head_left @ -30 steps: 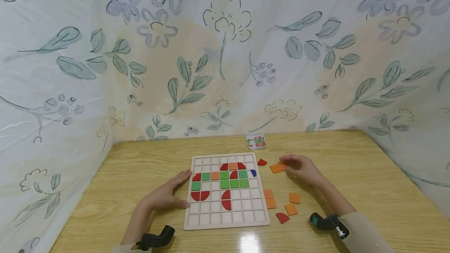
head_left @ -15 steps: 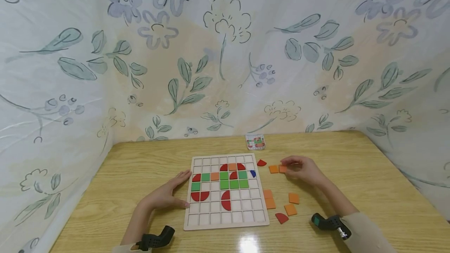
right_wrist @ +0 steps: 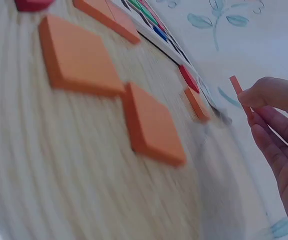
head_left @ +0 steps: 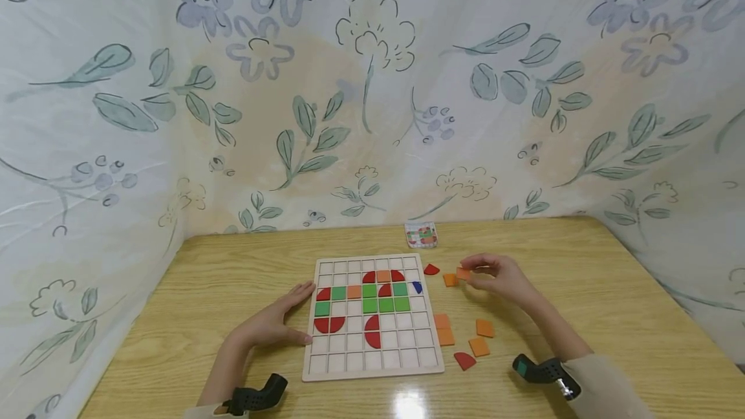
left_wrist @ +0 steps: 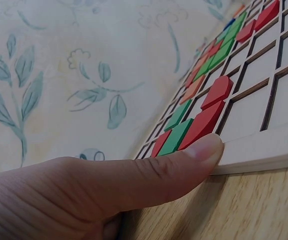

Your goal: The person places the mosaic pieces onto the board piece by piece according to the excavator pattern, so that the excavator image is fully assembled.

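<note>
Lifted off the worktop [head_left: 553, 251] since half a second ago, an orange square tile [head_left: 463, 273] has come up with the right hand [head_left: 495, 275], while the left hand [head_left: 272, 323] lies as it did. Fingertips and thumb of the right hand pinch the tile by one side, so its free part points toward the left hand. Just past those fingertips lies a loose orange tile [head_left: 450, 280], with a red quarter-circle tile [head_left: 431, 269] a little beyond. Spread and relaxed, the left hand rests against the near side of the wooden grid board [head_left: 354, 362], which lies between both hands. More orange tiles [head_left: 480, 346] and a second red quarter-circle [head_left: 464, 360] sit on the person's side of the right hand. Judging by looks, the held tile should be light, stiff and rather smooth, hard to break but easily twisted in a loose pinch; opposite edges, or both faces near one edge, seem the best hold. Only the right wrist view shows it nearly edge-on, a thin slab well apart from the loose pieces; the head view shows its broad face. Only the left wrist view makes plain that the left thumb [left_wrist: 184, 167] lies along the board's rim.
</note>
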{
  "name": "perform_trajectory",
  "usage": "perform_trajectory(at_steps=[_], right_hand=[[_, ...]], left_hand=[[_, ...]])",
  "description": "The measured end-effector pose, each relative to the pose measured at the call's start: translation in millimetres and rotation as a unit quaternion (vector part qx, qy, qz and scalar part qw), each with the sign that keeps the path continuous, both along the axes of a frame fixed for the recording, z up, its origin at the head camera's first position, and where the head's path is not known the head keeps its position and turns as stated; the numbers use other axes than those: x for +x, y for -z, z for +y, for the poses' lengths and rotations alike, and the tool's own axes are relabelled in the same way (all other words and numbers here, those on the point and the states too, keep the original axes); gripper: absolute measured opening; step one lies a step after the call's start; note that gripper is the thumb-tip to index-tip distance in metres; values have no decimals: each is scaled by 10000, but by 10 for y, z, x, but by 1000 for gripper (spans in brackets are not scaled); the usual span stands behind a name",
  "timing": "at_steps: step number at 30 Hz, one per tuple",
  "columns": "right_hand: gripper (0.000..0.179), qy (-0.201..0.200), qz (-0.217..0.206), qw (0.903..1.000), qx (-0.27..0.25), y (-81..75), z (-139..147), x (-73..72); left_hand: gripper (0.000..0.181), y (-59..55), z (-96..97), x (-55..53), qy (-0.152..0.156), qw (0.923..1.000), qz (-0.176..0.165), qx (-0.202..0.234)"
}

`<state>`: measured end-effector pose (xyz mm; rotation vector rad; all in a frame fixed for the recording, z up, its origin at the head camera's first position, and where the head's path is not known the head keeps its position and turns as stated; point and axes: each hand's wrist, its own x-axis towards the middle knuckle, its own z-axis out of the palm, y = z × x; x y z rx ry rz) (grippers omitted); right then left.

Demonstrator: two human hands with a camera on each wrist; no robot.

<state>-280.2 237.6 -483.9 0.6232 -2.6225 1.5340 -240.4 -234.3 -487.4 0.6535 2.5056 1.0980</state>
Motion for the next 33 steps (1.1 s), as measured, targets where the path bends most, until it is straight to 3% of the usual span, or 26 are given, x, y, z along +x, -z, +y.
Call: perform_trajectory(at_steps=[5, 11, 14, 20, 33], right_hand=[[29, -194, 54, 9998, -85, 16, -173, 39], [21, -743, 1, 9972, 17, 50, -474, 122], [18, -929, -197, 9953, 163, 53, -607, 159], [17, -940, -545, 9927, 530, 39, -777, 204], [20, -1144, 239, 9880, 1013, -2, -824, 240]], left_hand=[[97, -9, 10, 4, 15, 10000, 12, -1], [97, -12, 17, 14, 27, 10000, 15, -20], [97, -24, 19, 17, 28, 10000, 22, 5], [97, -38, 16, 19, 13, 10000, 44, 8], [97, -31, 13, 12, -21, 10000, -12, -26]])
